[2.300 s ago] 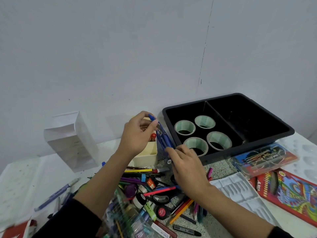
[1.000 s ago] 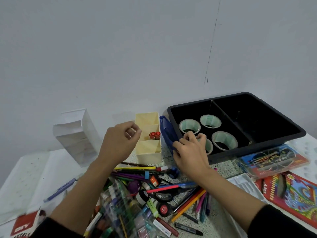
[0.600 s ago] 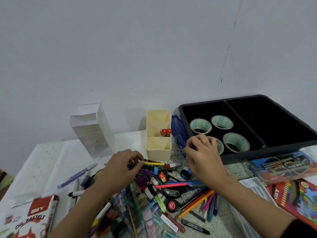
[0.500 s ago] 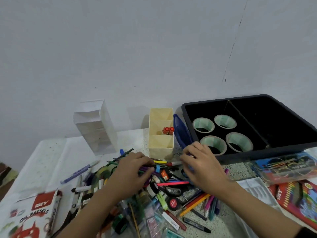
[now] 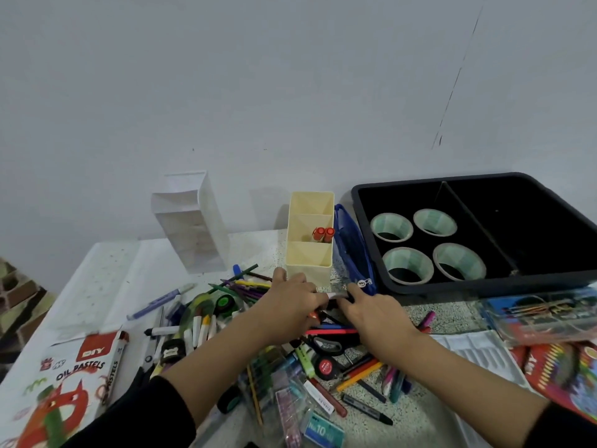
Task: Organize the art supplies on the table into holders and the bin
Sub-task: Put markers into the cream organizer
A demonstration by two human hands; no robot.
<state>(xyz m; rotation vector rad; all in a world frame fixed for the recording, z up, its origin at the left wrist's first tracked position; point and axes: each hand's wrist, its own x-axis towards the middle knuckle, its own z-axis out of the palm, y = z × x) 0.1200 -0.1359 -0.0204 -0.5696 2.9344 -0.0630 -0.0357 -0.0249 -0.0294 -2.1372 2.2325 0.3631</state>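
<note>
Gathering is under way: the left hand (image 5: 290, 307) and right hand (image 5: 376, 313) are meeting, fingers curled down, on the loose heap of coloured pens (image 5: 358, 374) just in front of the cream three-compartment plastic holder (image 5: 308, 265). I cannot tell what they are gripping. The next move is probably calling for a firm pinch and a lift into that holder.

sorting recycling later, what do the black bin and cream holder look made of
Black bin: probably moulded plastic, dull satin finish; rounded rim and thin divider suggest it. Cream holder: likely plastic too, smooth and matte, with thin straight walls and partitions.
</note>
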